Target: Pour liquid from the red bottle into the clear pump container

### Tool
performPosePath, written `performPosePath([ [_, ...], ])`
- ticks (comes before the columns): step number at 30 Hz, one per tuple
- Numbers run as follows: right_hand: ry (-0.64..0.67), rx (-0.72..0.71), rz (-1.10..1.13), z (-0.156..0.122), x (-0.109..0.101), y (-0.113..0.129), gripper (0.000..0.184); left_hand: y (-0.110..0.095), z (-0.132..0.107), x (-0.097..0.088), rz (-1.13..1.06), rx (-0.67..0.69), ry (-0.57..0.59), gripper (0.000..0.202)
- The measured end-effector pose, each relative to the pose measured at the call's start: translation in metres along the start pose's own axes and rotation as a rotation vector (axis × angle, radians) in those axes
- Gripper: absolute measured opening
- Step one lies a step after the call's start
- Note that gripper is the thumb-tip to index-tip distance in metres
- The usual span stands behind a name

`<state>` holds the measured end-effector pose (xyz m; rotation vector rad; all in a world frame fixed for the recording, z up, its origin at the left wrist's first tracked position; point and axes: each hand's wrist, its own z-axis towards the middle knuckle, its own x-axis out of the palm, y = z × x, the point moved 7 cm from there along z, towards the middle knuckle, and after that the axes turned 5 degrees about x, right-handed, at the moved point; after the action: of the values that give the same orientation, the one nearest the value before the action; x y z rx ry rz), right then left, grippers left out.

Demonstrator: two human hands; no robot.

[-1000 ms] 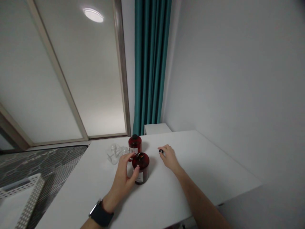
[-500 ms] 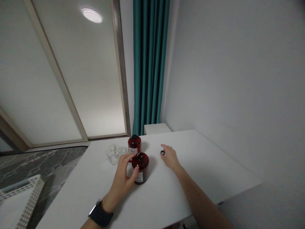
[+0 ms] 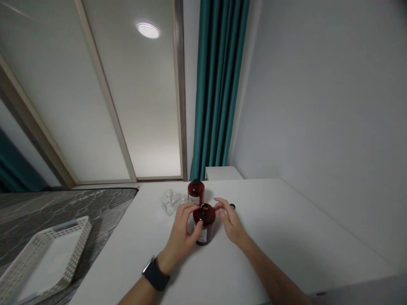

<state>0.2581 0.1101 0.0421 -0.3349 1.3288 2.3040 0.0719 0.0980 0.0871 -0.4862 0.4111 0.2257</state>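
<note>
A dark red-brown bottle (image 3: 204, 217) with a white label stands upright on the white table (image 3: 136, 254), its mouth uncapped. My left hand (image 3: 183, 226), with a black watch on the wrist, curves round the bottle's left side, thumb in front and fingers at the shoulder. My right hand (image 3: 232, 223) is close to the bottle's right side, fingers apart and holding nothing; whether its fingertips touch the glass I cannot tell. Behind that hand a small black cap (image 3: 232, 206) lies on the table. A second red bottle (image 3: 196, 192), with a black cap on, stands just behind the first.
Clear plastic pieces (image 3: 171, 201) lie left of the bottles. On the floor at the left is a white perforated basket (image 3: 78, 250). A grey wall (image 3: 318, 106) runs along the right, and a green curtain (image 3: 219, 84) hangs behind a small white cabinet (image 3: 222, 173).
My right hand has let go of the black cap, now on the table, and moved left to the front bottle. My left hand stays on that bottle. The view has turned left.
</note>
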Motion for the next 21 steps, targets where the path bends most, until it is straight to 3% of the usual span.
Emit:
performPosePath([
  [4, 0.103, 0.021, 0.199, -0.008, 0.012, 0.006, 0.051, 0.002, -0.002, 0.000, -0.012, -0.022, 0.003, 0.028],
  [14, 0.262, 0.057, 0.276, -0.015, 0.029, 0.016, 0.086, 0.003, -0.002, -0.001, -0.038, -0.041, -0.029, 0.029],
  [21, 0.169, 0.118, 0.209, -0.012, 0.027, 0.008, 0.096, 0.004, -0.004, 0.000, -0.026, -0.042, -0.042, 0.029],
])
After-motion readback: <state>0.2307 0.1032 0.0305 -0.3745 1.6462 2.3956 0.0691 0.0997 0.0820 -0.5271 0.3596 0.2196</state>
